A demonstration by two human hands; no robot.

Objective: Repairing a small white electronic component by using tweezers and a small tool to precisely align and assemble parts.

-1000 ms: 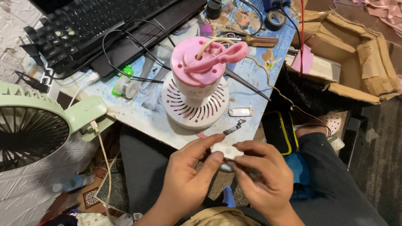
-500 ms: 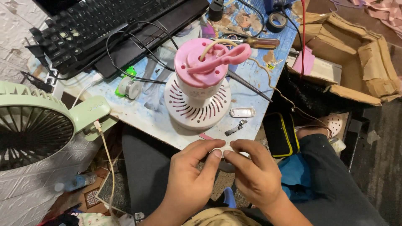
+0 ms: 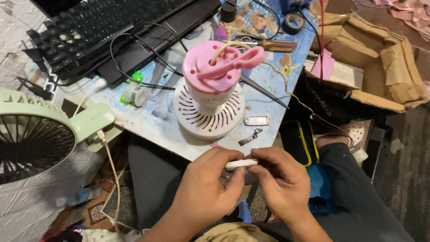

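My left hand (image 3: 207,186) and my right hand (image 3: 282,181) meet just below the table's front edge and pinch a small flat white plastic piece (image 3: 240,164) between their fingertips, one hand at each end. Most of the piece is hidden by my fingers. Just beyond them, on the table, stands a pink and white round device (image 3: 210,92) with a slotted white base and a pink handle on top. A small white oblong cover (image 3: 257,120) and a small dark metal part (image 3: 251,137) lie next to its base.
A black keyboard (image 3: 103,27) and black cables lie at the back left. A green desk fan (image 3: 40,134) stands at the left. A screwdriver (image 3: 268,45), tape roll (image 3: 293,22) and open cardboard box (image 3: 380,58) sit at the right. A black pouch (image 3: 298,141) is by my knee.
Both hands have closed in on the small white piece and turned it flat between the fingertips. The view has shifted slightly; the things on the table have not moved.
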